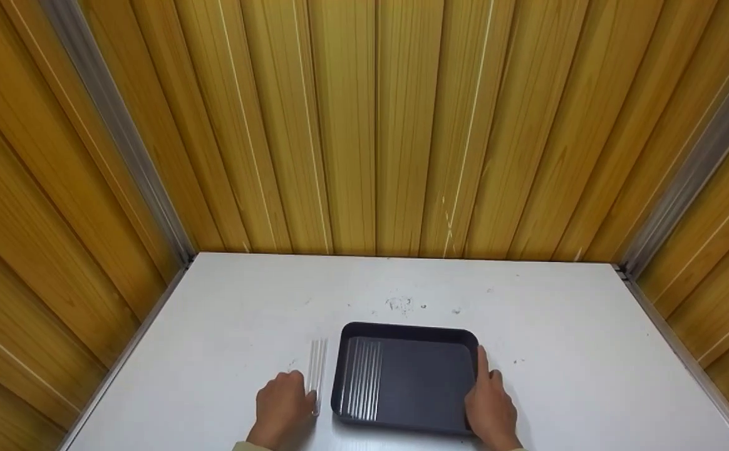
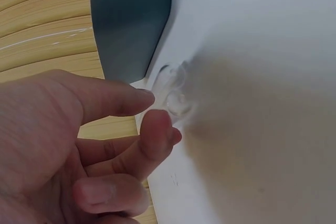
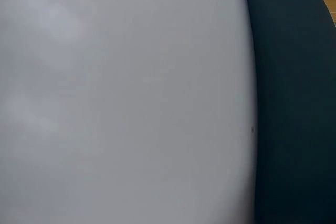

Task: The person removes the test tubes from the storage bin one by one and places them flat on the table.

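Clear slender tubes (image 1: 318,368), left hand (image 1: 282,401) at them, its grip unclear, right hand (image 1: 491,410) gripping dark round-cornered tray (image 1: 427,383)

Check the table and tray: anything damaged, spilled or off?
Dark smudges mar the white tabletop just beyond the tray, odd on an otherwise pale surface; dirt or wear, I can't tell. Pale scuffs mark the back wall. The clear rods in the tray lie in a neat row; no spill shows.

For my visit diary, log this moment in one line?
left hand: at thin clear rods, hold unclear | right hand: holds dark rectangular tray | tray: more clear rods inside, left side
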{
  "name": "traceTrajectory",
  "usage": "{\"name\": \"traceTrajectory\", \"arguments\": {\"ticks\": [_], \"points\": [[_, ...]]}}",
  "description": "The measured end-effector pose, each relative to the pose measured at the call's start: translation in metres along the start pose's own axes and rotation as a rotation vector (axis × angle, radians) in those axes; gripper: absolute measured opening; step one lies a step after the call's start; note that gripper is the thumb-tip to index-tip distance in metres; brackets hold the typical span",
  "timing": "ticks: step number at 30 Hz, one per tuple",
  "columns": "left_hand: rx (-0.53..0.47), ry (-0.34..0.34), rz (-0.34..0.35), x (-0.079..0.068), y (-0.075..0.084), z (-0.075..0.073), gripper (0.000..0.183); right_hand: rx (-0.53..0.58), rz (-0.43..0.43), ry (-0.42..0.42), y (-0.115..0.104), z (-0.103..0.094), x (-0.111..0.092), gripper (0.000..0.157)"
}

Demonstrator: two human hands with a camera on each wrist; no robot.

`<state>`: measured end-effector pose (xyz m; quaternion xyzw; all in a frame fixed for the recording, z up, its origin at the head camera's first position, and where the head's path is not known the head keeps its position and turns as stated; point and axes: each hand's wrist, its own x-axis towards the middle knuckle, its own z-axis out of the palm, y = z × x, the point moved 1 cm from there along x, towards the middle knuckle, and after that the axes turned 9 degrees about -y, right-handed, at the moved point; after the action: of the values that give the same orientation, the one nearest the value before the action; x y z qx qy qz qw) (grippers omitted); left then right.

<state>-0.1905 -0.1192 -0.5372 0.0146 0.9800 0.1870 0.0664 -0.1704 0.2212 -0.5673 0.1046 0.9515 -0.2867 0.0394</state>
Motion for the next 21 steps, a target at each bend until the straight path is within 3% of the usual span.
{"name": "traceTrajectory", "arguments": {"ticks": [15, 21], "points": [[-0.014, -0.018, -0.021, -0.002, 0.011, -0.012, 0.024, 0.024, 0.019, -0.034, 0.001, 0.000, 0.000, 0.066], [-0.015, 0.033, 0.044, -0.004, 0.018, -0.017, 0.026, 0.019, 0.023, -0.026, 0.000, 0.000, 0.001, 0.066]]}}
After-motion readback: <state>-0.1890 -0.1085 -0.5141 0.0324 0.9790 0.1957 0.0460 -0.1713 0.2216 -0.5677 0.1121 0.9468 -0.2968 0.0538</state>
